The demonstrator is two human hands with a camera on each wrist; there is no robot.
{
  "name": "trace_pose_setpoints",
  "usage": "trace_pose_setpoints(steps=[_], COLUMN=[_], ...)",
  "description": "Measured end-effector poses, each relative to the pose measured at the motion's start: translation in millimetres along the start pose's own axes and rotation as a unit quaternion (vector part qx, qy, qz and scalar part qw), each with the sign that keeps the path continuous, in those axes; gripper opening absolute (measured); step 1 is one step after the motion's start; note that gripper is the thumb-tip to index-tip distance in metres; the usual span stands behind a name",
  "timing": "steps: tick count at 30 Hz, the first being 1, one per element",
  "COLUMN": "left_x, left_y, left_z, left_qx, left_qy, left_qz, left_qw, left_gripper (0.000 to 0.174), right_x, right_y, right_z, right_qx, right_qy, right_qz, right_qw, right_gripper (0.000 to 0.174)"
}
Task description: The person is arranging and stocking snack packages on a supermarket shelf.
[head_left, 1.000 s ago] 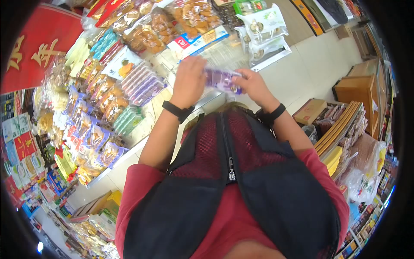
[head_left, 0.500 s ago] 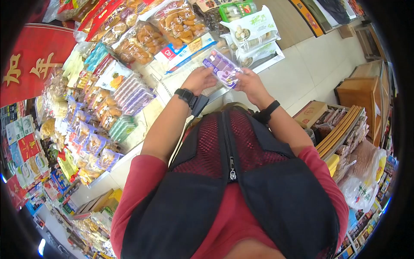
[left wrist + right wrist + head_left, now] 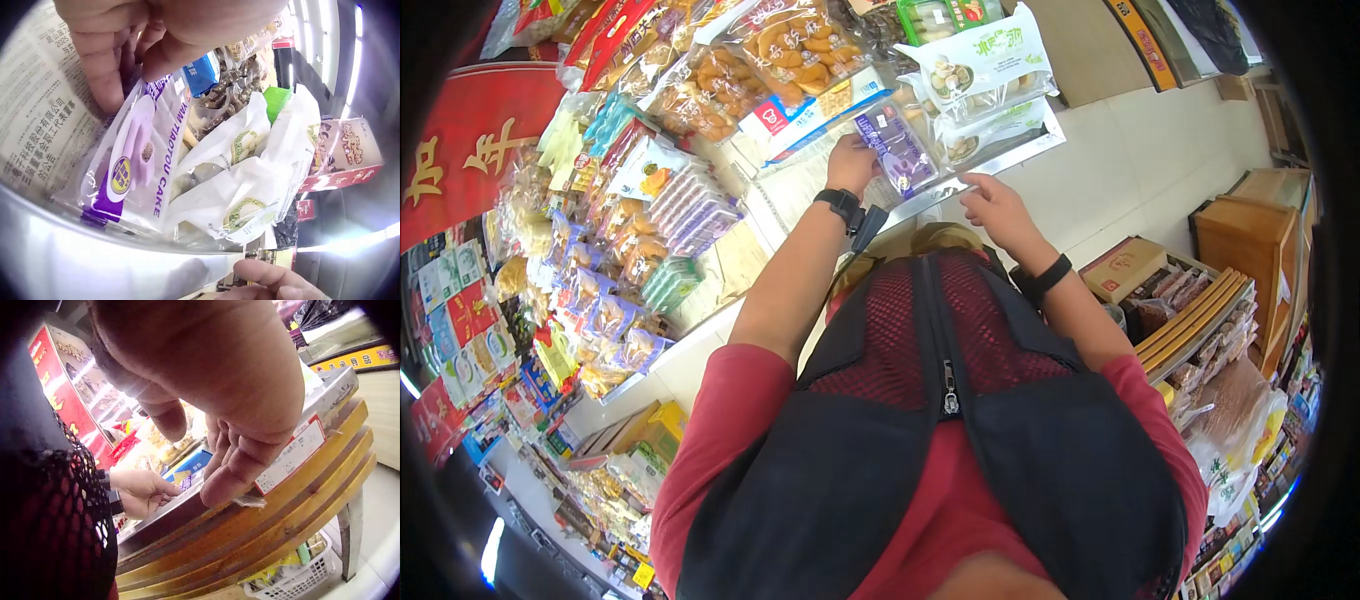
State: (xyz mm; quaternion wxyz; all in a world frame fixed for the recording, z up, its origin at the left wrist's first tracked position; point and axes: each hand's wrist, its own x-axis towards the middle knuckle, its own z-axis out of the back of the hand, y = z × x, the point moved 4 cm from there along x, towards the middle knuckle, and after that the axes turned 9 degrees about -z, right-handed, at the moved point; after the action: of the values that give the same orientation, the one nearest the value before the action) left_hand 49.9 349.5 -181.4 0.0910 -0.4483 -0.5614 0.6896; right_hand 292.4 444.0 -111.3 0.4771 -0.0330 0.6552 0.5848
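Observation:
A clear and purple pack of yam cakes lies near the table's metal edge, beside white snack bags. My left hand holds the pack by its left side. Up close in the left wrist view, the thumb is over the pack and the fingers reach down along its side, partly hidden. Just off the table edge, my right hand is apart from the pack, index finger pointing out and nothing in its grasp. The right wrist view shows its fingers loosely bent in front of the wooden table side.
Bagged brown pastries and a blue and white packet lie behind the pack. Stacked purple trays stand to the left. Printed paper covers part of the tabletop. A wooden cabinet and cardboard box are at right.
Both hands held the yam cake pack in front of me. It has come down onto the table next to the white bags, and my right hand has let go and drawn back.

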Motion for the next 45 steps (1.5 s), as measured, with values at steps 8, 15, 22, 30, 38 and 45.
trace_pose_setpoints(steps=[8,15,22,30,38,45], left_x=[-3,-13,-74,-115,-124,-167], left_y=[-1,5,-55,-43,-36,-117], left_z=[0,14,163,259,268,224], left_qx=[0.140,0.017,0.517,0.713,0.687,0.588], left_qy=[0.000,0.011,-0.211,-0.148,-0.083,0.030], left_qz=[0.017,0.035,-0.282,-0.244,-0.335,-0.427], left_qw=[0.990,0.999,0.780,0.640,0.639,0.686], left_gripper=[0.028,0.031,0.024,0.023,0.009,0.006], right_x=[12,4,-6,-20,-31,-48], right_y=[-20,-16,-21,-9,18,74], right_z=[6,1,-14,-76,-143,-176], right_qx=[-0.044,-0.008,0.012,0.005,-0.044,-0.094], right_qy=[0.046,0.056,0.042,0.022,0.034,0.024], right_qz=[0.016,0.016,-0.029,-0.008,0.056,0.153], right_qw=[0.998,0.998,0.999,1.000,0.997,0.984], right_gripper=[0.041,0.039,0.041,0.040,0.040,0.047])
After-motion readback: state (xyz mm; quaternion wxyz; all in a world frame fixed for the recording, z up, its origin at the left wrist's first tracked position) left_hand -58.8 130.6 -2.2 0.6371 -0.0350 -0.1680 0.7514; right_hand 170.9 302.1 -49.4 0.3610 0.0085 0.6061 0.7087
